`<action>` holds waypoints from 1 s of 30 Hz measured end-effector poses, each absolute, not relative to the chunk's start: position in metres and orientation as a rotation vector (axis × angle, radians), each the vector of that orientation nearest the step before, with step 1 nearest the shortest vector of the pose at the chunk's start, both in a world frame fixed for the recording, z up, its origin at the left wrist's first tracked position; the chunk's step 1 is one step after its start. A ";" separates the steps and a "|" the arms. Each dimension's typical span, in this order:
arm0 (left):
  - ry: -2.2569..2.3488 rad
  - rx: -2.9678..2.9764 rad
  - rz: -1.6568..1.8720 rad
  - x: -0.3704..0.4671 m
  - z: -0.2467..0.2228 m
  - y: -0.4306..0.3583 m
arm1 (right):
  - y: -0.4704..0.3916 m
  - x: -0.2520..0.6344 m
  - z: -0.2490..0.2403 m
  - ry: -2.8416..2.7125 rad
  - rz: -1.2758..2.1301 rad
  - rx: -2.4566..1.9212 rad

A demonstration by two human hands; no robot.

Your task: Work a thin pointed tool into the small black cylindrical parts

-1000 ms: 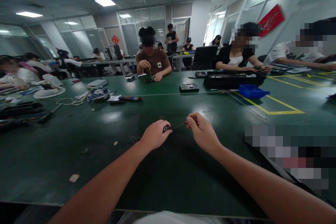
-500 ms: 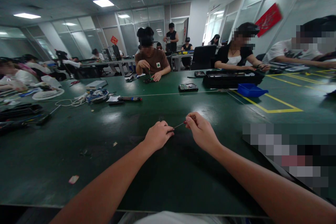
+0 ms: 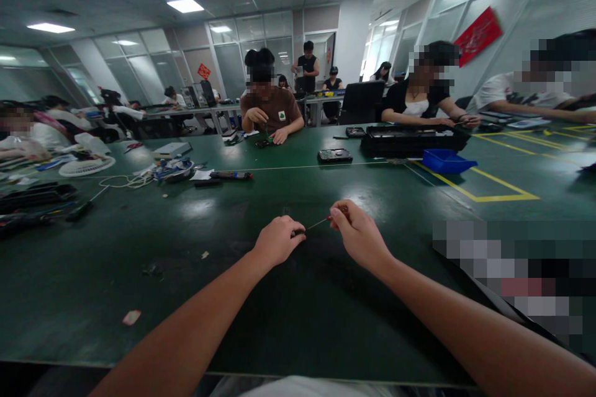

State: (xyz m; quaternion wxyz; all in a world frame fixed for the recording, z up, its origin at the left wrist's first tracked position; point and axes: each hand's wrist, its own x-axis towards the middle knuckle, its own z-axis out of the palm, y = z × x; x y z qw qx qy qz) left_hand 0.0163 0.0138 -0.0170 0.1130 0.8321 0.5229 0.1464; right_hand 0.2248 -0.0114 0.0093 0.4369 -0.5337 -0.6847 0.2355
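My right hand (image 3: 352, 227) is closed around the dark red handle of a screwdriver (image 3: 318, 223). Its thin metal shaft slants down to the left, and its tip ends close to the fingertips of my left hand (image 3: 280, 239). Those left fingers are curled and pinch a small dark piece, mostly hidden by the hand; its kind I cannot make out. Both hands are low over the green tabletop (image 3: 298, 310), at the middle of the view.
Ahead lies a hard drive (image 3: 334, 156) near a long black housing (image 3: 414, 140) and a blue bin (image 3: 447, 162). Left of my hands are a cable bundle (image 3: 170, 170), a pen-like black tool (image 3: 231, 175) and paper scraps (image 3: 131, 317). A co-worker (image 3: 272, 108) sits opposite.
The left fingers have shifted slightly and parted a little at the tips, near the screwdriver's end. My right hand keeps its hold, almost still.
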 end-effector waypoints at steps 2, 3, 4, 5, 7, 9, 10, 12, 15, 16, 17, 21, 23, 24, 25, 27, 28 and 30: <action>1.522 2.443 0.439 0.018 -0.017 0.013 | -0.012 0.225 0.010 -1.698 0.593 -1.326; 1.514 2.442 0.443 0.018 -0.017 0.013 | -0.012 0.225 0.010 -1.696 0.597 -1.323; 1.507 2.440 0.449 0.019 -0.017 0.012 | -0.013 0.225 0.010 -1.694 0.597 -1.322; 1.499 2.434 0.459 0.018 -0.017 0.013 | -0.013 0.225 0.011 -1.695 0.596 -1.323; 1.486 2.405 0.499 0.016 -0.016 0.014 | -0.013 0.225 0.012 -1.700 0.594 -1.326; 1.483 2.336 0.584 0.011 -0.013 0.017 | -0.013 0.226 0.012 -1.699 0.593 -1.324; 1.489 2.289 0.643 0.007 -0.011 0.020 | -0.013 0.226 0.013 -1.698 0.593 -1.320; 1.512 2.171 0.773 -0.004 -0.005 0.027 | -0.013 0.226 0.012 -1.693 0.596 -1.311; 1.548 1.887 1.007 -0.029 0.008 0.039 | -0.013 0.226 0.011 -1.703 0.616 -1.313; 1.546 1.748 1.090 -0.040 0.012 0.043 | -0.013 0.226 0.011 -1.705 0.620 -1.314; 1.536 1.591 1.166 -0.051 0.016 0.046 | -0.012 0.226 0.010 -1.706 0.618 -1.313; 1.411 1.015 1.445 -0.105 0.030 0.053 | -0.012 0.225 0.010 -1.706 0.600 -1.293; 1.385 0.821 1.574 -0.132 0.037 0.050 | -0.012 0.224 0.010 -1.711 0.606 -1.290; 1.388 0.736 1.629 -0.144 0.040 0.047 | -0.012 0.224 0.010 -1.711 0.614 -1.289; 1.394 0.669 1.691 -0.156 0.043 0.043 | -0.012 0.224 0.009 -1.709 0.624 -1.289; 1.409 0.601 1.770 -0.177 0.049 0.034 | -0.012 0.224 0.008 -1.706 0.642 -1.287; 1.416 0.577 1.806 -0.187 0.052 0.029 | -0.012 0.224 0.007 -1.705 0.650 -1.286; 1.455 0.540 1.867 -0.206 0.056 0.019 | -0.012 0.223 0.006 -1.708 0.662 -1.290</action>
